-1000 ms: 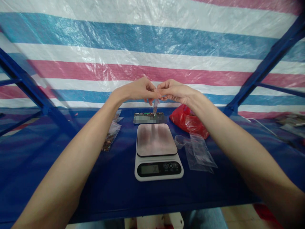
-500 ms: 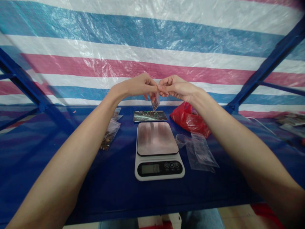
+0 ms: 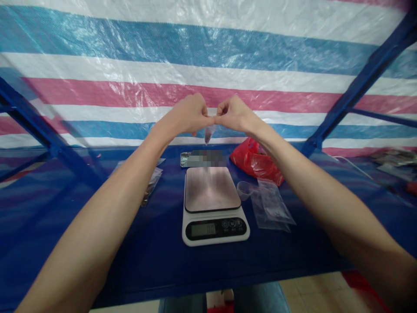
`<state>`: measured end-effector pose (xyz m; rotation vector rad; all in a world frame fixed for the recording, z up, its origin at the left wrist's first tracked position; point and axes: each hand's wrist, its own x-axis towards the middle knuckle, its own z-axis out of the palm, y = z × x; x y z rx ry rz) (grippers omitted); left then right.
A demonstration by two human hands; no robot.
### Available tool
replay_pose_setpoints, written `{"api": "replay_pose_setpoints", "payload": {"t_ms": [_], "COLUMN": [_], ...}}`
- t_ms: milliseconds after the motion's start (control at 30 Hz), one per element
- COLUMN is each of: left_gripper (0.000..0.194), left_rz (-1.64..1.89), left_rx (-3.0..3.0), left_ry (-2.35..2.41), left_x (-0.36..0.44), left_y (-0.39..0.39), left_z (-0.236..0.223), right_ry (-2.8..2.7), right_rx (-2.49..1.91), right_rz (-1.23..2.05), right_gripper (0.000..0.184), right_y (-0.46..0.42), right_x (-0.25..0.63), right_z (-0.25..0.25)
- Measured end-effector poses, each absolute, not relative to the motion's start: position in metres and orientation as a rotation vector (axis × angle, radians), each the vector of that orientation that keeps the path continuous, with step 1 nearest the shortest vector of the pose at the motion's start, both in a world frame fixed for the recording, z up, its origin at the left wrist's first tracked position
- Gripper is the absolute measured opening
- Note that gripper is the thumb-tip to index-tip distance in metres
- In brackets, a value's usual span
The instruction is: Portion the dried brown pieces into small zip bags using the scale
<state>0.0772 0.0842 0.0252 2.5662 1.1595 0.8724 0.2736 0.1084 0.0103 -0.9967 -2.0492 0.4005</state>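
Small clear bag (image 3: pixel 209 134) hangs in the air towards the far edge of the desk (image 3: pixel 146 265), tapering to a low point with something dark inside, too small to make out. It should handle as light, limp and rather slippery, easily creased; the best hold is probably a pinch along its top edge, above the contents.

From the left, clear zip bags (image 3: pixel 157 174) lie on the far left part of the desk, half hidden by the forearm; one holds small brown pieces. The left hand (image 3: pixel 192 114) has its thumb and fingers pinched together at the small bag's top. The right hand (image 3: pixel 237 114) meets it tip to tip, fingers curled in and pressed closed, seemingly on the same edge, though the exact grip is hidden.

Below them, a flat phone-like device (image 3: pixel 185 160) lies near the far edge, just behind a white scale (image 3: pixel 213 191) that seems to read 0.0. Just right of the scale stands a small clear cup (image 3: pixel 244 190), no contents visible, beside flat clear bags (image 3: pixel 273 206). Behind these sits a red bag (image 3: pixel 252 163), bulging, its contents mostly hidden.
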Motion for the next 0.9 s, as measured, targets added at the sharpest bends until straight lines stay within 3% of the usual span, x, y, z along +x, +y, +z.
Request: {"api": "replay_pose_setpoints", "payload": {"t_ms": [100, 233, 400, 567, 733, 800, 900], "left_gripper": [0.022, 0.022, 0.026, 0.029, 0.056, 0.058, 0.058], "left_rz": [0.896, 0.976, 1.090, 1.147, 1.482, 1.736, 1.670], "left_rx": [2.551, 2.481, 2.328, 2.303, 2.322, 2.302, 2.461], "left_ry": [1.147, 1.208, 1.243, 1.277, 1.214, 1.287, 1.459], "left_x": [0.074, 0.065, 0.062, 0.076, 0.092, 0.087, 0.061], "left_y": [0.084, 0.074, 0.060, 0.045, 0.017, 0.009, 0.004], "left_z": [0.027, 0.039, 0.048, 0.057, 0.062, 0.044, -0.005], "right_ry": [-2.021, -1.833, -1.568, -1.283, -1.096, -1.038, -0.969], "right_rx": [-0.983, -0.874, -0.749, -0.698, -0.715, -0.711, -0.710], "right_rz": [0.510, 1.181, 1.820, 1.967, 1.989, 1.957, 1.880], "right_gripper": [0.031, 0.026, 0.056, 0.039, 0.030, 0.028, 0.028], "right_y": [0.107, 0.100, 0.102, 0.100, 0.096, 0.100, 0.113], "right_x": [0.275, 0.279, 0.270, 0.249, 0.251, 0.259, 0.276], "right_z": [0.011, 0.004, -0.015, -0.012, 0.002, 0.004, 0.003]}}
